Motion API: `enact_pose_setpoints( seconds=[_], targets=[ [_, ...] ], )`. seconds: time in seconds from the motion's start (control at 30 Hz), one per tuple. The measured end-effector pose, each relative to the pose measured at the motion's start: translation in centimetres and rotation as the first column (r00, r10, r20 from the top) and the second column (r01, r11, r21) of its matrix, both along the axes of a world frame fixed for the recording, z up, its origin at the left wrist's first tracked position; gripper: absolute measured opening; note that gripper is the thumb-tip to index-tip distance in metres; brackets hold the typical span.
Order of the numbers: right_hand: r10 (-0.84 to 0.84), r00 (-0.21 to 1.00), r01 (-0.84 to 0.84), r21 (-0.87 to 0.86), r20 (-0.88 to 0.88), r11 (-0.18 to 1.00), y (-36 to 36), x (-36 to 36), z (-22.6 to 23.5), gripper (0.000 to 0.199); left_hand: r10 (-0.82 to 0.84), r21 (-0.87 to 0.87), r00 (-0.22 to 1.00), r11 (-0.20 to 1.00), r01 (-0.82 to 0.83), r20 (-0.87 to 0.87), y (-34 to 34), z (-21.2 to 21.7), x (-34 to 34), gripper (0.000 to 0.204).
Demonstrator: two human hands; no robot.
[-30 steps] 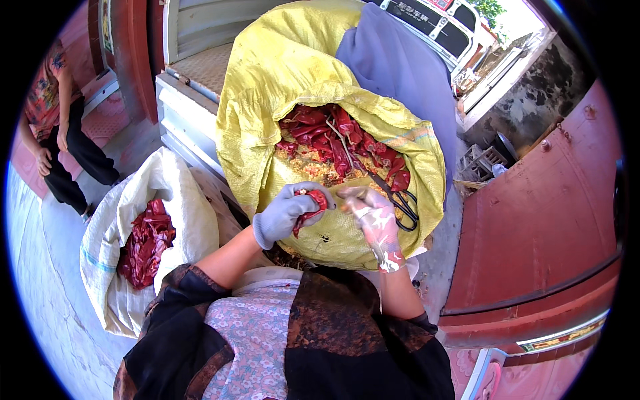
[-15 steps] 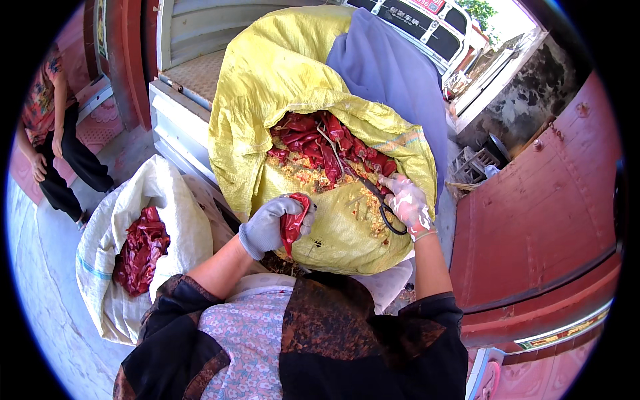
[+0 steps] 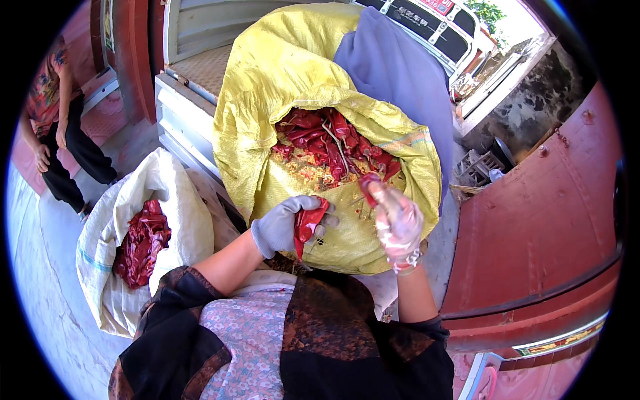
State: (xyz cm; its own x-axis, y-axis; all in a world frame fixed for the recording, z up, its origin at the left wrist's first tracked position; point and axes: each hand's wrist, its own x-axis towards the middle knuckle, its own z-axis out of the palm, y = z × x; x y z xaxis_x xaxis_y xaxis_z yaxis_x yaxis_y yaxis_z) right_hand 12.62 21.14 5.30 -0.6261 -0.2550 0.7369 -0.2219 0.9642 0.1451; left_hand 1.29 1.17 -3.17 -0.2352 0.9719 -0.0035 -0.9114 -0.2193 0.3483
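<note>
My left hand (image 3: 283, 225), in a grey glove, is closed around a few dried red chillies (image 3: 308, 223) just in front of the yellow sack's (image 3: 267, 100) mouth. My right hand (image 3: 398, 220), in a clear plastic glove, pinches one red chilli (image 3: 369, 181) at the sack's front lip. Inside the sack lies a heap of dried red chillies (image 3: 327, 143) with yellow seeds beneath them. Scissors seen earlier in the right hand are hidden now.
A white sack (image 3: 167, 200) holding red chillies (image 3: 140, 240) stands at my left. Another person (image 3: 57, 133) stands at the far left. A lilac cloth (image 3: 393, 73) drapes over the yellow sack's far side. A red metal door (image 3: 547, 227) is close on the right.
My right hand went into the sack's right side and came back to its front lip with a chilli. My left hand stayed closed on its chillies and shifted slightly right.
</note>
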Motion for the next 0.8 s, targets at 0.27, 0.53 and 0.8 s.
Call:
enact_pose_setpoints(
  seconds=[0.27,0.53,0.8],
  targets=[
    [0.255,0.943,-0.299,0.208,0.213,0.931,-6.2,0.1,-1.1,0.017,-0.034,0.132,0.997,0.99,0.042,-0.064,0.8,-0.8,-0.6,0.042],
    [0.225,0.845,-0.34,0.162,0.485,0.926,-7.0,-0.9,-2.8,0.02,0.077,-0.081,0.914,0.99,-0.119,-0.398,-0.3,2.8,1.1,0.049],
    [0.261,0.953,-0.228,-0.207,0.15,0.951,-6.8,0.2,-1.1,0.025,0.26,-0.069,0.723,0.918,-0.391,-0.64,-1.0,3.3,0.3,0.041]
  ],
)
